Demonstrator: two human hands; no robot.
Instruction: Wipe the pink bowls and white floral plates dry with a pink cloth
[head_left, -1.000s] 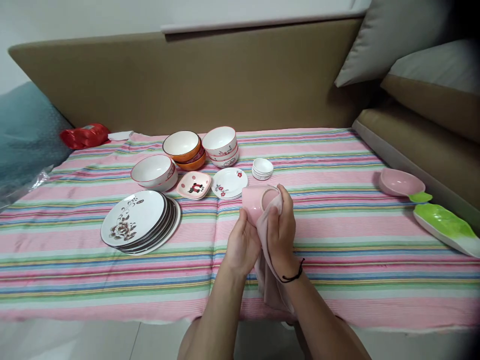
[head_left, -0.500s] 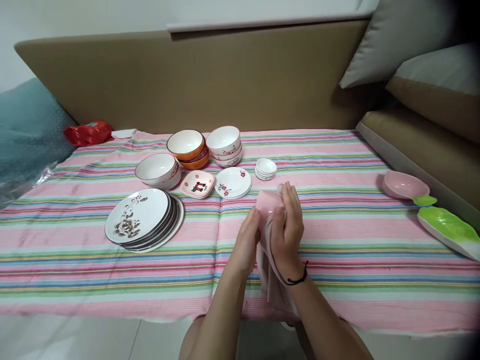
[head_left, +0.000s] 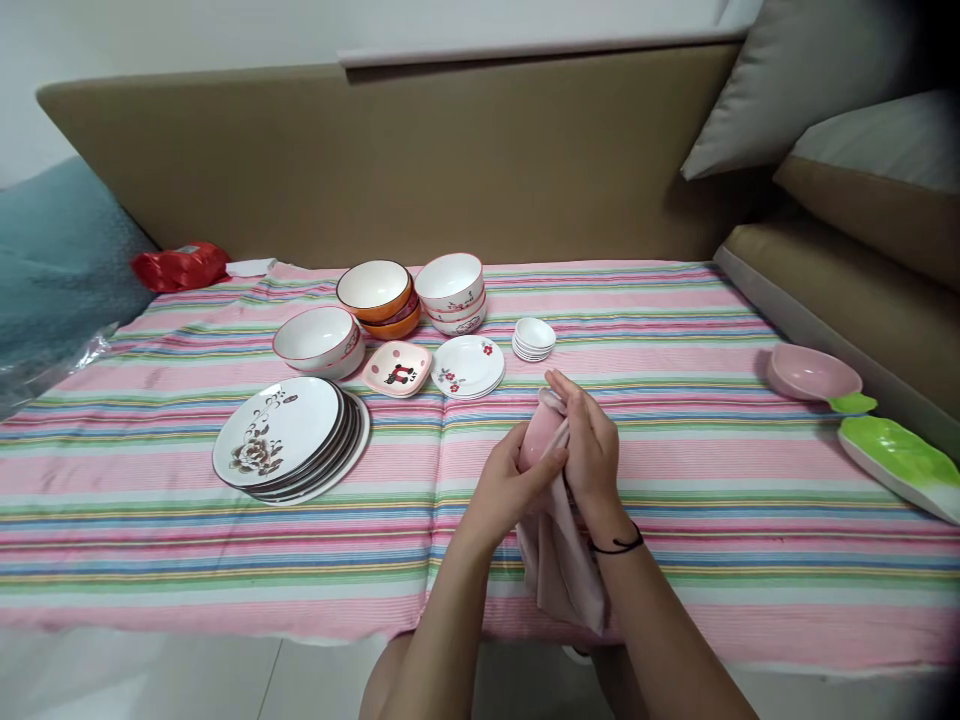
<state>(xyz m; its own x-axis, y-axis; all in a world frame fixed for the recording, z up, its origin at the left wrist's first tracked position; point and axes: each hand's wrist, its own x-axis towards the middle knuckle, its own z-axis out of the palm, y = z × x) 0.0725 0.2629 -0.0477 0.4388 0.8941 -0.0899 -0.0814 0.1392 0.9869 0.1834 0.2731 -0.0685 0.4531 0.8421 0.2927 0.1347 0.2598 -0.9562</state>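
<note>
A small glossy pink dish point(head_left: 535, 438) is held up on its side above the cloth-covered seat, partly hidden by my fingers. My left hand point(head_left: 501, 488) grips it from the left, with the thumb across its near side. On the right, my right hand point(head_left: 595, 452) presses a dusty-pink cloth point(head_left: 559, 570) around the dish's edge, fingers together. The lower part of that cloth hangs down below both hands. Just beyond them stand a stack of tiny white dishes point(head_left: 534, 334) and some small white flowered plates point(head_left: 469, 366).
Left of my hands are a stack of brown-flowered plates point(head_left: 277, 430), a square cat dish point(head_left: 397, 368), red-rimmed bowls point(head_left: 315, 340), orange bowls point(head_left: 375, 290) and white bowls point(head_left: 451, 285). To the right lie another pink dish point(head_left: 814, 373) and a green leaf-shaped dish point(head_left: 900, 455). A backrest point(head_left: 450, 170) rises behind.
My right hand has shifted slightly right, and the cloth now wraps over the dish's top edge. The left thumb has moved across the dish. The stacks on the cover stay put.
</note>
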